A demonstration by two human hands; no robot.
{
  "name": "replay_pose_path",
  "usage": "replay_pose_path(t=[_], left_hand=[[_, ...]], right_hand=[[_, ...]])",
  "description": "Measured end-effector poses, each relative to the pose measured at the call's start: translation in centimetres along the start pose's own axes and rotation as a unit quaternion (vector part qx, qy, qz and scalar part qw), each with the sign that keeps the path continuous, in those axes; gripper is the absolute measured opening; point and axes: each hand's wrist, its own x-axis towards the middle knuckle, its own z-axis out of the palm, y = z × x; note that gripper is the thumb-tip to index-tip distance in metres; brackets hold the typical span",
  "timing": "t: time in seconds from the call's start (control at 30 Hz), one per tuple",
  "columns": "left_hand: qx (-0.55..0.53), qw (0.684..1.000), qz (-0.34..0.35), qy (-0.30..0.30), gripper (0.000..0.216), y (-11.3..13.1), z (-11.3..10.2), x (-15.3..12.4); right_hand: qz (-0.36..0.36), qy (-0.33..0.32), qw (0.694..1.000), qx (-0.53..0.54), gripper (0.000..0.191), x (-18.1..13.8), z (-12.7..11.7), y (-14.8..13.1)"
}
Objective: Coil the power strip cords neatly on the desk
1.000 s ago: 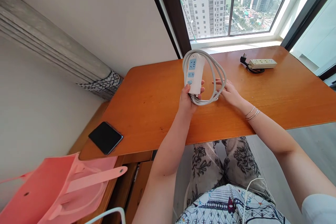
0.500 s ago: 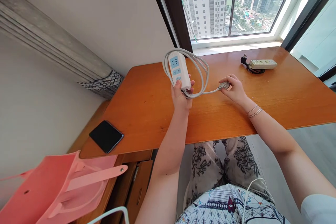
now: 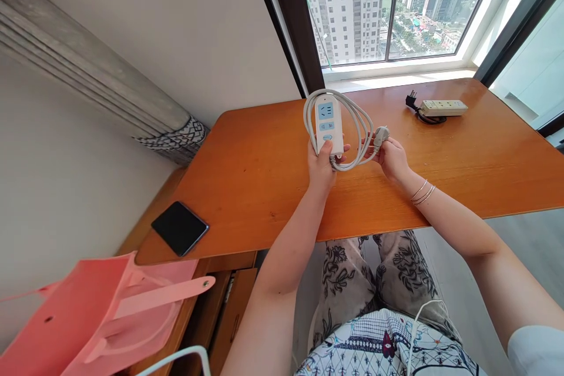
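Pink bag [image 3: 94,311]: lies at the table's left end, out of the hands' way
Dark phone [image 3: 180,228]: flat near that corner, apart from the handling
Left hand [image 3: 323,165]: fingers closed on the lower end of the white power strip [image 3: 329,123], thumb in front, holding it above the table [image 3: 264,176], sockets facing the wearer
Cable [image 3: 346,167]: loops around the strip, bunched beneath, probably steadied by that grip
Right hand [image 3: 393,158]: fingers gripping the plug [image 3: 380,136], apparently to control the cable's end
Second strip [image 3: 443,108]: rests at the far right, black cord gathered beside it, seemingly set aside
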Motion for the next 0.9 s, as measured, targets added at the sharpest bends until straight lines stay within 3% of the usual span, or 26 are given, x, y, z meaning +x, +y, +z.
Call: replay_pose_path(t=[0.1,0.27,0.53,0.9], left_hand=[[0.006,1.0,0.004,0.001,0.063,-0.5,0.1,-0.1],[0.002,1.0,0.0,0.008,0.06,-0.9,0.0,0.1],[0.011,0.999,-0.034,-0.002,0.059,-1.6,0.5,0.0],[-0.002,0.998,-0.033,-0.046,0.058,-2.1,1.2,-1.2]], right_hand=[[-0.025,0.023,0.998,-0.046,0.023,0.1,0.1,0.1],[-0.062,0.0,0.995,-0.078,0.015,0.0,-0.1,-0.2],[0.017,-0.003,0.998,0.054,0.017,-0.3,0.4,-0.5],[0.04,0.082,0.995,0.036,0.02,-0.1,1.0,-0.5]])
